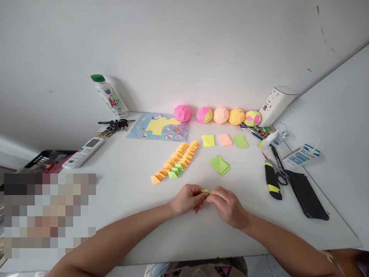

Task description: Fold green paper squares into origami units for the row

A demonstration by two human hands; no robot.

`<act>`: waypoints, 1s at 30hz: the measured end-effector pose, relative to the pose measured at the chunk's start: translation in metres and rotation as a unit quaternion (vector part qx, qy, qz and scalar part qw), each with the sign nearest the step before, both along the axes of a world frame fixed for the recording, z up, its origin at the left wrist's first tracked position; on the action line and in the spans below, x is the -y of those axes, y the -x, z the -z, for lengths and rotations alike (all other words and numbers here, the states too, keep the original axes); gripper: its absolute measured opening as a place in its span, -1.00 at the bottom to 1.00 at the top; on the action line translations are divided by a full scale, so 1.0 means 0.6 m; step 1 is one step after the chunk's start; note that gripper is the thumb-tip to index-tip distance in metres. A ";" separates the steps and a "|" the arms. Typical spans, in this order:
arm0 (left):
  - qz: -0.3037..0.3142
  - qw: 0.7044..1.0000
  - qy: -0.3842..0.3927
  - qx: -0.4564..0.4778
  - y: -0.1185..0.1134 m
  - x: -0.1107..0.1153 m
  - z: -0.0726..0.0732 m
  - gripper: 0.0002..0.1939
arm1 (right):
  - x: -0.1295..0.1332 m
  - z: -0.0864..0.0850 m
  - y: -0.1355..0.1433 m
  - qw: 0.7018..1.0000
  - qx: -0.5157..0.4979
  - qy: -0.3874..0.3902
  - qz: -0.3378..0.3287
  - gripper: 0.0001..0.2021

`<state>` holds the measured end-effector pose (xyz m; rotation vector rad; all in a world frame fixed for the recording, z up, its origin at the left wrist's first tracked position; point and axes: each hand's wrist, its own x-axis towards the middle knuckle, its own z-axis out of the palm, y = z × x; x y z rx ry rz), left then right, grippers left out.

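Note:
Between my two hands, above the front middle of the table, is a small folded green paper piece (205, 191). The fingers of my left hand (188, 199) pinch it from the left, and those of my right hand (229, 206) close on it from the right. Most of the piece is hidden by the fingers. Beyond my hands lies a loose stack of green paper sheets (219, 165). Left of that, folded orange paper units (175, 156) stand in two slanting rows, with several green units (173, 174) at the near end.
Yellow (208, 141), peach (225, 140) and green pads (240, 141) lie behind. Paper balls (221, 115) line the wall. A cutter (272, 181), scissors (281, 177) and black pouch (308, 196) are right; a remote (83, 152) and bottle (111, 98) are left.

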<state>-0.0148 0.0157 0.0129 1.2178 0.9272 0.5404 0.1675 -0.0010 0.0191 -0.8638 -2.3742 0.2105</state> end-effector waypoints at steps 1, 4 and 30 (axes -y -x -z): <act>0.006 1.000 0.006 0.002 0.000 -0.001 0.000 -0.60 | 0.000 0.000 0.000 1.000 -0.015 0.024 0.002 -0.78; 0.020 1.000 0.015 0.017 -0.001 -0.001 0.002 -0.58 | 0.001 0.002 0.001 0.994 -0.073 0.084 0.011 -0.80; 0.059 0.997 0.037 0.025 0.006 0.003 -0.007 -0.67 | -0.004 0.007 -0.001 0.872 -0.219 0.428 0.096 -0.78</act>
